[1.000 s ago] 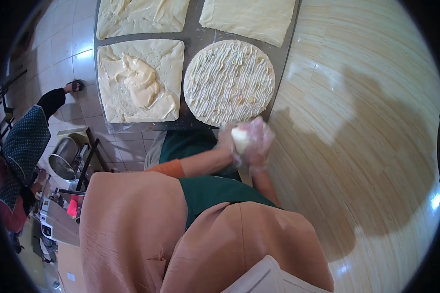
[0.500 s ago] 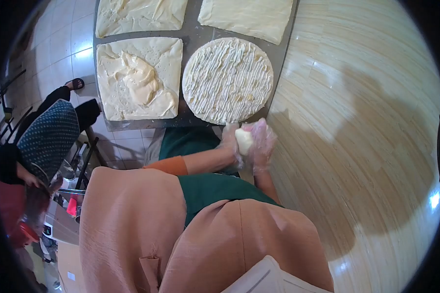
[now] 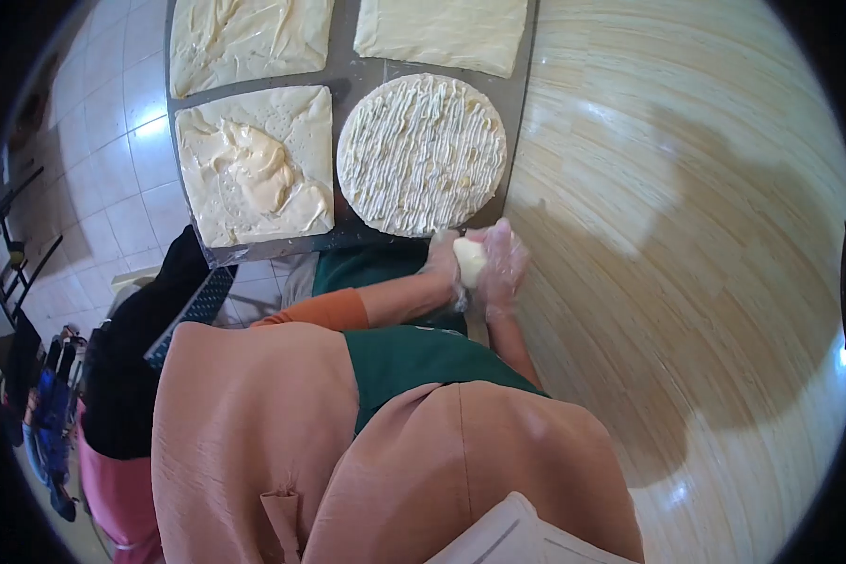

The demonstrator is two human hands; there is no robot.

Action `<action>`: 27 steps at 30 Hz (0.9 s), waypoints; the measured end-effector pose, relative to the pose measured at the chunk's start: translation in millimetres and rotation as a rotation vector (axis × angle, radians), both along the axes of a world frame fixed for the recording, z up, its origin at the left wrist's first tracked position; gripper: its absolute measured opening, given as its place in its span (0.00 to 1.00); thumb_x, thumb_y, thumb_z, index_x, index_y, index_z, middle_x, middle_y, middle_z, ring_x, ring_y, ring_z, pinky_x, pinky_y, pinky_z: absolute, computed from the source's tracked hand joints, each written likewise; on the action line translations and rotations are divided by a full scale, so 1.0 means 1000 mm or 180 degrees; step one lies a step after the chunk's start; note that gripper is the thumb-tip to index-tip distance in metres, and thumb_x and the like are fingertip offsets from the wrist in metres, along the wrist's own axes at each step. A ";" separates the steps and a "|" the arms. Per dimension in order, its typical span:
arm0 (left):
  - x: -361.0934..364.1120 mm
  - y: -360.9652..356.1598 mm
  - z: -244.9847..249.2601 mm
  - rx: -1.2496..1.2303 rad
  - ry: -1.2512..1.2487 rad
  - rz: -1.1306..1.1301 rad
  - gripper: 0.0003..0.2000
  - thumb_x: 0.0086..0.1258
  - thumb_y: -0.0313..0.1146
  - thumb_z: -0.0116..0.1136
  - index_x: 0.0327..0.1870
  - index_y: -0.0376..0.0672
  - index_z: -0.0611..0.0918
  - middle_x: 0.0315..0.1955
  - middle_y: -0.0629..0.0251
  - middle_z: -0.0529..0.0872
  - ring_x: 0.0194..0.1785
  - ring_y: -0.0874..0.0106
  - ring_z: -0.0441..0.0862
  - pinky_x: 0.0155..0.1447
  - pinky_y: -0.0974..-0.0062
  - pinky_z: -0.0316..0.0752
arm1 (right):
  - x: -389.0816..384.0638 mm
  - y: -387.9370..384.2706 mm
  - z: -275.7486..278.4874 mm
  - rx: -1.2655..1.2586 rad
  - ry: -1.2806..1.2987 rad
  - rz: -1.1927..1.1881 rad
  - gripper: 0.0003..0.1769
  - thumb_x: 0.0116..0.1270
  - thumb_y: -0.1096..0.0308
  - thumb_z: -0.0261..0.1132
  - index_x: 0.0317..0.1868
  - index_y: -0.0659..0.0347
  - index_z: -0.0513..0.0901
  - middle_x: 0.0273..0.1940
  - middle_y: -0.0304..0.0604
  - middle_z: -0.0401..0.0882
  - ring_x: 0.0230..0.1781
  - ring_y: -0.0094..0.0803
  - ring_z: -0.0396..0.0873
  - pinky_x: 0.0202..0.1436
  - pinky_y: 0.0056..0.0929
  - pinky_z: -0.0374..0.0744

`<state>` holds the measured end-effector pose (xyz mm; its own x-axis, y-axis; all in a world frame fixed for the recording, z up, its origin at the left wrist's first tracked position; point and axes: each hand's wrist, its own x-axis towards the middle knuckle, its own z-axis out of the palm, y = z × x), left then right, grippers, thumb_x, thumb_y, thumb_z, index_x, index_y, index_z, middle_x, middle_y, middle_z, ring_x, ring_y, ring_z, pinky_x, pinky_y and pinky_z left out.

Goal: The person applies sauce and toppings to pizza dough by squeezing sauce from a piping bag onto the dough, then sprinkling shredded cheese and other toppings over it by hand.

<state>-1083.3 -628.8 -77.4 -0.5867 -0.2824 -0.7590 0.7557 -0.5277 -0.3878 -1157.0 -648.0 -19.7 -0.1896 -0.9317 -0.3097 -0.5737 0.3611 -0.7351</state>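
Observation:
Both my hands wear clear plastic gloves and meet just off the near edge of a round cake layer, which carries wavy lines of white cream. Between them is a piping bag filled with white cream. My right hand is wrapped round the bag's right side. On the other side, my left hand is closed against it, its fingers partly hidden. The bag's tip is hard to make out. Left of the round layer lies a square cake sheet with a swirl of pale cream heaped on its middle.
A dark tray or board lies under the cakes. Behind are another cream-covered sheet and a smoother pale sheet. A wood-patterned surface fills the right side. A person in dark and pink clothing stands close on my left.
The cakes and tray sit slightly further left in view. The person on the left has moved nearer to the tray's corner. My hands stay together on the piping bag.

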 end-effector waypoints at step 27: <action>-0.030 -0.003 -0.022 -0.0133 0.0298 0.0326 0.22 0.71 0.41 0.35 0.52 0.38 0.79 0.45 0.53 0.84 0.50 0.58 0.82 0.59 0.62 0.75 | -0.008 -0.028 0.033 0.0815 -0.0122 -0.0308 0.25 0.75 0.56 0.48 0.36 0.68 0.85 0.32 0.48 0.84 0.34 0.38 0.79 0.46 0.38 0.76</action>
<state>-1112.9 -631.6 -99.0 -0.6210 -0.3746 -0.6885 0.7679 -0.4668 -0.4386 -1164.8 -675.7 13.1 -0.2577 -0.8002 -0.5415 -0.5010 0.5899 -0.6333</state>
